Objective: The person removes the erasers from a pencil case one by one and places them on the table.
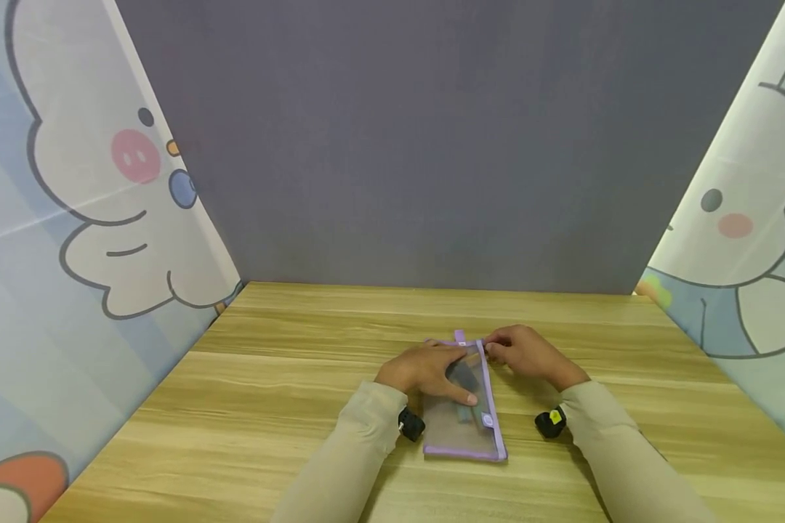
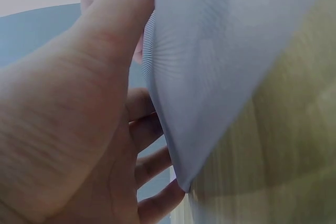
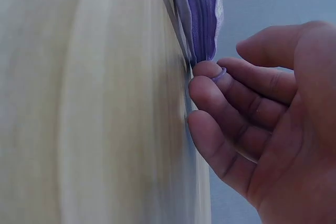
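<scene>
A mesh zip pouch (image 1: 446,434) with purple edging lies on the table, its zipper (image 3: 202,19) along the right side. Through the mesh show a dark flat piece and some pale blue-green pieces, too blurred to name. My left hand (image 1: 428,372) rests across the pouch's upper part, thumb and fingers spread; the left wrist view has its fingertips against the mesh. At the pouch's top right corner is my right hand (image 1: 526,354). Its loosely bent fingers touch the zipper end beside a small purple loop (image 3: 220,74), while the thumb stands apart from them.
The wood-grain table (image 1: 288,407) extends on both sides of the pouch. A grey panel (image 1: 405,145) rises behind it, and cartoon-printed sheets (image 1: 59,290) hang at left and right. A purple tab (image 1: 459,335) sticks out from the pouch's top edge.
</scene>
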`<act>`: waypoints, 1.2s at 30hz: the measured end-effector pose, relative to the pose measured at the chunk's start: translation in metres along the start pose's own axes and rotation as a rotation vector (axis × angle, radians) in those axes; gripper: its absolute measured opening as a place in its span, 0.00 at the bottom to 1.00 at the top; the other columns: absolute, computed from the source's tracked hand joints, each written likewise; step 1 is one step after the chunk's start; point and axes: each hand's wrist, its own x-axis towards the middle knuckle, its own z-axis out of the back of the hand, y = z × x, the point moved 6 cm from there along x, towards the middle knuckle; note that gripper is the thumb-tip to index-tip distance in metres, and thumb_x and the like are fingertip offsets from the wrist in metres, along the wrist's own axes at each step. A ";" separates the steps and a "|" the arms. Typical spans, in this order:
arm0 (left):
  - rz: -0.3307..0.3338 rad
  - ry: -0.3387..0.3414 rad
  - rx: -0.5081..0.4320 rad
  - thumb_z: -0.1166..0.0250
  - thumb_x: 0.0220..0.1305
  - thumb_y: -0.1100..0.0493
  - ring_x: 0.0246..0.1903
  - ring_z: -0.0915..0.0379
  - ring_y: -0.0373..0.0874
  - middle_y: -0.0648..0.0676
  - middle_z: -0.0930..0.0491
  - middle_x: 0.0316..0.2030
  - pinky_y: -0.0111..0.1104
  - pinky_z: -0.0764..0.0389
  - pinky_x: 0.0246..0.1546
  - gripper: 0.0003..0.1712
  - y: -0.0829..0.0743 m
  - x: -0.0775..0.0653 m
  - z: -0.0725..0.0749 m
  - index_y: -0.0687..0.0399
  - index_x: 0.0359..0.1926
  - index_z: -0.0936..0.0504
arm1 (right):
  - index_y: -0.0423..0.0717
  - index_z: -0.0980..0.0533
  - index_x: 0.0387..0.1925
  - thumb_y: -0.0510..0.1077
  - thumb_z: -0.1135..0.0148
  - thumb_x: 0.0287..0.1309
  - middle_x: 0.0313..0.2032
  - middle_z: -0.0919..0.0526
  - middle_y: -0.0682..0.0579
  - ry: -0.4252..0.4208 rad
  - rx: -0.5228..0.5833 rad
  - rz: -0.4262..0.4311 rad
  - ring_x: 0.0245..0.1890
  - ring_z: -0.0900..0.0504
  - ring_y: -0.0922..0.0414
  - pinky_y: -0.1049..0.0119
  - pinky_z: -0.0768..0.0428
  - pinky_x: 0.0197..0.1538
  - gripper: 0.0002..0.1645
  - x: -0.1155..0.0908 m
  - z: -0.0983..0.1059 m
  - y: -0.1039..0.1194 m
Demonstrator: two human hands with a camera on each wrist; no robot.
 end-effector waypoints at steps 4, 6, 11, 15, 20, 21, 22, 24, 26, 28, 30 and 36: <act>-0.006 -0.003 0.012 0.35 0.49 0.20 0.72 0.46 0.43 0.38 0.37 0.72 0.44 0.34 0.65 0.58 0.000 0.000 0.001 0.31 0.78 0.42 | 0.35 0.19 0.53 0.42 0.45 0.72 0.41 0.13 0.49 0.000 0.008 0.004 0.35 0.16 0.57 0.60 0.20 0.35 0.18 0.000 0.001 0.002; -0.008 -0.005 0.014 0.35 0.49 0.20 0.72 0.46 0.43 0.38 0.37 0.71 0.44 0.34 0.65 0.58 0.000 -0.001 0.001 0.31 0.78 0.42 | 0.35 0.19 0.53 0.42 0.44 0.72 0.40 0.13 0.48 0.002 0.014 0.008 0.34 0.16 0.56 0.60 0.20 0.34 0.17 0.000 0.002 0.004; 0.004 0.003 0.021 0.35 0.50 0.20 0.72 0.47 0.44 0.40 0.39 0.73 0.45 0.36 0.66 0.57 -0.001 0.000 0.001 0.30 0.78 0.43 | 0.35 0.19 0.54 0.42 0.44 0.72 0.41 0.13 0.48 0.001 0.015 0.018 0.34 0.16 0.56 0.60 0.20 0.33 0.17 0.000 0.003 0.004; 0.009 0.012 0.055 0.38 0.52 0.19 0.74 0.50 0.49 0.43 0.43 0.75 0.48 0.40 0.69 0.57 -0.004 0.000 0.000 0.31 0.78 0.44 | 0.35 0.19 0.53 0.41 0.44 0.73 0.40 0.13 0.48 -0.001 0.019 0.020 0.34 0.16 0.55 0.60 0.20 0.32 0.17 0.001 0.002 0.002; 0.027 0.015 0.090 0.40 0.52 0.19 0.75 0.51 0.52 0.43 0.45 0.76 0.49 0.41 0.69 0.57 -0.007 0.001 0.000 0.31 0.78 0.44 | 0.35 0.19 0.53 0.41 0.44 0.72 0.38 0.14 0.49 -0.008 0.019 0.030 0.32 0.18 0.55 0.61 0.20 0.31 0.17 0.001 0.002 0.002; 0.032 0.015 0.091 0.40 0.52 0.19 0.75 0.51 0.53 0.42 0.45 0.76 0.50 0.41 0.69 0.57 -0.007 0.001 0.000 0.31 0.78 0.44 | 0.35 0.19 0.53 0.41 0.43 0.72 0.38 0.14 0.49 -0.009 0.016 0.031 0.31 0.18 0.54 0.61 0.21 0.31 0.17 0.001 0.002 0.002; 0.035 0.017 0.090 0.40 0.52 0.19 0.75 0.52 0.52 0.42 0.45 0.76 0.49 0.41 0.69 0.57 -0.007 0.001 -0.001 0.31 0.78 0.44 | 0.35 0.19 0.53 0.41 0.43 0.72 0.37 0.14 0.49 -0.010 0.015 0.031 0.31 0.18 0.54 0.61 0.21 0.30 0.17 0.001 0.002 0.002; 0.035 0.019 0.087 0.39 0.52 0.19 0.75 0.52 0.52 0.42 0.45 0.76 0.49 0.42 0.70 0.57 -0.008 0.001 -0.001 0.32 0.78 0.44 | 0.35 0.19 0.52 0.42 0.43 0.72 0.35 0.14 0.50 -0.011 0.007 0.030 0.31 0.19 0.54 0.61 0.21 0.30 0.16 0.001 0.003 0.002; 0.037 0.020 0.080 0.39 0.52 0.19 0.75 0.52 0.50 0.42 0.44 0.75 0.48 0.41 0.69 0.57 -0.008 0.001 -0.001 0.32 0.78 0.44 | 0.36 0.18 0.52 0.43 0.43 0.72 0.35 0.15 0.50 -0.013 -0.001 0.027 0.31 0.19 0.54 0.60 0.21 0.31 0.16 0.001 0.003 0.003; 0.043 0.018 0.069 0.39 0.51 0.19 0.74 0.51 0.48 0.41 0.41 0.74 0.48 0.39 0.68 0.57 -0.008 0.001 0.000 0.31 0.78 0.44 | 0.36 0.18 0.52 0.43 0.43 0.72 0.35 0.15 0.51 -0.015 -0.003 0.028 0.31 0.19 0.55 0.60 0.21 0.31 0.17 0.002 0.003 0.003; 0.056 0.016 0.056 0.38 0.50 0.18 0.73 0.48 0.46 0.41 0.38 0.73 0.48 0.36 0.66 0.57 -0.007 0.001 -0.001 0.29 0.78 0.43 | 0.36 0.18 0.52 0.44 0.43 0.72 0.34 0.16 0.51 -0.015 -0.004 0.027 0.29 0.20 0.55 0.60 0.22 0.31 0.17 0.002 0.002 0.004; 0.072 0.015 0.032 0.38 0.47 0.17 0.68 0.43 0.44 0.39 0.35 0.71 0.47 0.31 0.61 0.58 -0.005 0.002 -0.002 0.28 0.77 0.42 | 0.34 0.19 0.53 0.43 0.42 0.71 0.30 0.17 0.51 -0.011 0.010 0.009 0.26 0.23 0.55 0.62 0.23 0.29 0.18 0.001 0.002 0.003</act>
